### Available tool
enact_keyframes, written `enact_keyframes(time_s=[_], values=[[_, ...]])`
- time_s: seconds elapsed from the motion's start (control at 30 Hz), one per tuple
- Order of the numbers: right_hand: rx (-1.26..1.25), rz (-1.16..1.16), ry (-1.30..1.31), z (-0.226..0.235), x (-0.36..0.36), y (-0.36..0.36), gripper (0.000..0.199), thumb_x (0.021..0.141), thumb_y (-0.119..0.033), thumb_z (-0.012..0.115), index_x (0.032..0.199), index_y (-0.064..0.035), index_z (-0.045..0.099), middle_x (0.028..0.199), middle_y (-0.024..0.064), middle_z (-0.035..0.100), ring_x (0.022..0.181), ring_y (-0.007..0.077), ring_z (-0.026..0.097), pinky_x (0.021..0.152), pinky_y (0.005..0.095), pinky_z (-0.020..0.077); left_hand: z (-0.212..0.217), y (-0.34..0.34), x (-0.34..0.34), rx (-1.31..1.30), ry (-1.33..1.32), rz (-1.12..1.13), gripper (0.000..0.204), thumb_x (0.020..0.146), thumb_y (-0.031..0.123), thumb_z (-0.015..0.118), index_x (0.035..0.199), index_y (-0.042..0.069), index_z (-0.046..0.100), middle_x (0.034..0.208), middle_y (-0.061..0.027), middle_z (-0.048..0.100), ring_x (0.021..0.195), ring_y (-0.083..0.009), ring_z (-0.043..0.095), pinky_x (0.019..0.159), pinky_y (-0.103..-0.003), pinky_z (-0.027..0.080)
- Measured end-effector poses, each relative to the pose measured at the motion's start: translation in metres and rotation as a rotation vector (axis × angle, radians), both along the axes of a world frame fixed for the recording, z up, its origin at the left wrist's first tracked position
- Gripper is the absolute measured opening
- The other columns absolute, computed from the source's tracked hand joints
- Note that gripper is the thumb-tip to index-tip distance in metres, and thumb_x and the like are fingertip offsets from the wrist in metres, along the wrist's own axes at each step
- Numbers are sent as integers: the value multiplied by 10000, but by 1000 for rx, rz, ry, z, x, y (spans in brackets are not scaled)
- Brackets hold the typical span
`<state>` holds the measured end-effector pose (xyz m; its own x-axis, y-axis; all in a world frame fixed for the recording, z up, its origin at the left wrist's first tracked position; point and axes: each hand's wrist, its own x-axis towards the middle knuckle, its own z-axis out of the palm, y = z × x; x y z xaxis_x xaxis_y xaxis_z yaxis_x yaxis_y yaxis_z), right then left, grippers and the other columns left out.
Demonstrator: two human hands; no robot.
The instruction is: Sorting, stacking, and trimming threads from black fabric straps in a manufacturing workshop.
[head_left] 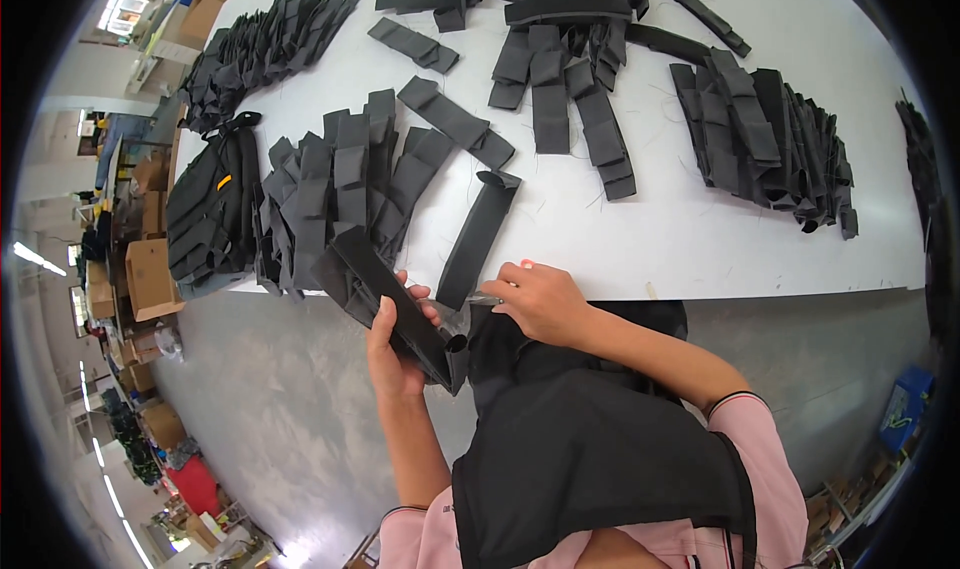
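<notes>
My left hand [396, 354] is closed around a folded black fabric strip [385, 287], just in front of the table's near edge. The strip is tilted, its looped lower end hanging past my fingers. My right hand [541, 302] is closed in a pinch at the table edge. A small shiny bit shows at its fingertips, too little to name. Between the hands, another black fabric strip [478, 239] with a looped end lies on the table. Just beyond my left hand is a fanned pile of black fabric strips [350, 169].
The white table [640, 259] bears more strip piles: a left pile [265, 54], a right pile [765, 139] and a far middle heap [570, 44]. A black backpack [212, 209] stands at the left edge. Cardboard boxes [152, 277] line shelving at left; a blue bin [908, 407] is at right.
</notes>
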<state>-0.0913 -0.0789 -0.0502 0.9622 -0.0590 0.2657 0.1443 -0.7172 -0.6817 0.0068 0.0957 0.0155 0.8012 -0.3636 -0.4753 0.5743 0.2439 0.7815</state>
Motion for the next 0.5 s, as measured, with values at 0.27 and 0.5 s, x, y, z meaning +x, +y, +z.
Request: enact_keyframes(time_s=[0.27, 0.5], values=[[-59, 103, -32, -5, 8, 17, 276, 710, -158, 683, 959, -113, 573, 800, 27, 523, 662, 212, 576, 654, 345, 455, 7, 15, -11, -138, 20, 25, 490, 883, 306, 532, 1236, -12, 410, 960, -139, 569, 793, -205, 547, 699, -340, 466], [-55, 41, -55, -3, 0, 12, 237, 707, -127, 662, 916, -101, 553, 801, 30, 505, 628, 196, 565, 638, 353, 435, 4, 20, -16, -164, 64, 37, 496, 882, 312, 529, 1239, -8, 404, 959, -134, 566, 799, -218, 535, 709, -360, 458]])
